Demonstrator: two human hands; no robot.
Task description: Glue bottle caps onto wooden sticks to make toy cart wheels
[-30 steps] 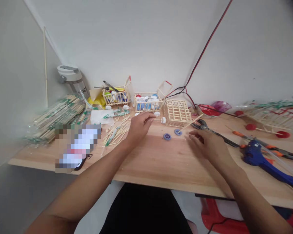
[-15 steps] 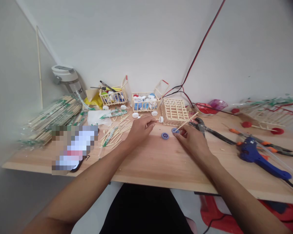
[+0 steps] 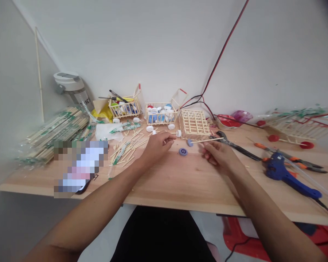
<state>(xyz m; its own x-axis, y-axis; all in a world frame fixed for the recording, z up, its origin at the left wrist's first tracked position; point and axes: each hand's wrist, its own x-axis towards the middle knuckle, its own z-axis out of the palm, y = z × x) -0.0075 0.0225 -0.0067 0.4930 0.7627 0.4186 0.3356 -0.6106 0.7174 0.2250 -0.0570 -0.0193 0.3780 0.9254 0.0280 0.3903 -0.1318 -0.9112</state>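
Wooden benchtop [image 3: 177, 182] before you: a thin wooden stick [image 3: 207, 139] lies crosswise at 12 o'clock from your right hand [image 3: 217, 156], its blue bottle cap [image 3: 190, 142] at 10 o'clock. Your left hand [image 3: 155, 147] is farther off. Both hands look loosely curled, and whether the right one grips the stick cannot be told.

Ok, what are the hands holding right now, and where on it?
The right hand seems to hold a thin wooden stick near its middle, with a blue cap on its end. The left hand shows nothing held.
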